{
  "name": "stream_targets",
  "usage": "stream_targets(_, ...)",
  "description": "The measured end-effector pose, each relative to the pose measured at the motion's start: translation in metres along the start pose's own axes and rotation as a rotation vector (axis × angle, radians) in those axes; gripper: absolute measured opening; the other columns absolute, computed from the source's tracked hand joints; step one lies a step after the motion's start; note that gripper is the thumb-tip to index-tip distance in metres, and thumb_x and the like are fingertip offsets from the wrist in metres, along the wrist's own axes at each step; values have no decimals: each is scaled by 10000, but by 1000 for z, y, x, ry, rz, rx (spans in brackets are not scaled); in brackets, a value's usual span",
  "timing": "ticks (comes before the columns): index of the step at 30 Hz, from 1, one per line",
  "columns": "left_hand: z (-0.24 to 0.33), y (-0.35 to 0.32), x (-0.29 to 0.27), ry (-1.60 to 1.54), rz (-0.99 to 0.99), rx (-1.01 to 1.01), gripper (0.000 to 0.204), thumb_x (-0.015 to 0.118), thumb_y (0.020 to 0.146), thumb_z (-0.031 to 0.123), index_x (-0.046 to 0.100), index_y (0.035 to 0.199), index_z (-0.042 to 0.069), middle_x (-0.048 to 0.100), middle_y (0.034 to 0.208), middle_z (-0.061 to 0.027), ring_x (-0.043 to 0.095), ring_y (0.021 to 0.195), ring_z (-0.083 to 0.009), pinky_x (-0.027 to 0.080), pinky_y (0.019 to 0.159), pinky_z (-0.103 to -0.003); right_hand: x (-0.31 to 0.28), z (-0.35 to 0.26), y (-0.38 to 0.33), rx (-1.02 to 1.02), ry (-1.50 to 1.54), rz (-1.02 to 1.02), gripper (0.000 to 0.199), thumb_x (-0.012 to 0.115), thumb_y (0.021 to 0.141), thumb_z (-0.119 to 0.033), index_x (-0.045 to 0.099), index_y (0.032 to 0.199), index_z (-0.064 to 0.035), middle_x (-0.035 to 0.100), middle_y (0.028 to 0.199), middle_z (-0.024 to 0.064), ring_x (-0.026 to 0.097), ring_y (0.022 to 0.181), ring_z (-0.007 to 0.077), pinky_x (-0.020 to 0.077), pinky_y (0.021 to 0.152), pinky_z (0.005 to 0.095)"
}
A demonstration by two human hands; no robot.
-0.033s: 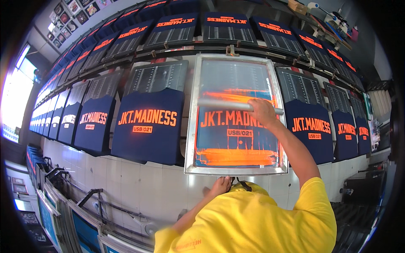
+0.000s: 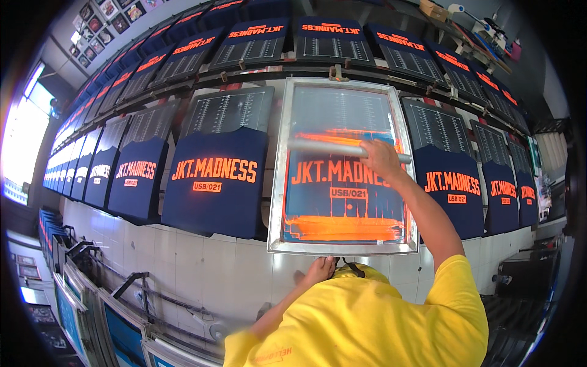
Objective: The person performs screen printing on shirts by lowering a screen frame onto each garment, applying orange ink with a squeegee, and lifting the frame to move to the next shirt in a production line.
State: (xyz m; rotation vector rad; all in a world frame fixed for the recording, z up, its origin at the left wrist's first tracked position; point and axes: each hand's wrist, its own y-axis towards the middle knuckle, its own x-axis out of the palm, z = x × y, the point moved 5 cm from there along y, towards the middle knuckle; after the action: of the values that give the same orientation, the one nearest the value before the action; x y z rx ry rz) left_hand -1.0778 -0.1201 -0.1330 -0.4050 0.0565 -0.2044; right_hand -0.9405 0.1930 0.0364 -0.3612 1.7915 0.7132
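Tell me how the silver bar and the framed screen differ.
The silver bar is long and narrow; the framed screen is a broad rectangle. The bar runs crosswise, gripped by the right hand, while the screen's longer sides run away from the person. The bar's visible top is plain; the screen is streaked with orange. Both show silvery grey.

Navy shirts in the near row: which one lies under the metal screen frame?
The shirt below the right hand: it shows through the screen frame, while its left neighbour and right neighbour lie uncovered.
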Motion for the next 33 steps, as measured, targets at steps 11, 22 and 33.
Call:
stream_targets(11, 22, -11, -2, -7, 24, -61, 474, 389, 1068, 388, 501, 795, 17, 486, 658, -49, 422, 613, -166, 378, 586, -349, 33, 37, 48, -6, -49, -67, 326, 749, 740, -156, 646, 1042, -92, 692, 928, 94, 633, 911, 331, 505, 811, 469)
stream_targets(22, 10, -4, -7, 50, -16, 4, 510, 391, 1069, 394, 511, 742, 21, 481, 626, -62, 428, 597, -196, 390, 597, -361, 12, -11, 0, -7, -22, -247, 222, 759, 723, -222, 649, 869, -95, 672, 859, 101, 638, 875, 335, 506, 771, 473)
stream_targets(33, 17, -5, -8, -77, -43, -37, 442, 406, 1068, 385, 503, 827, 26, 464, 680, -11, 407, 652, -140, 379, 615, -330, -23, -82, -136, -68, 61, -209, 246, 756, 705, -205, 651, 913, -124, 652, 861, 40, 636, 861, 253, 521, 746, 413)
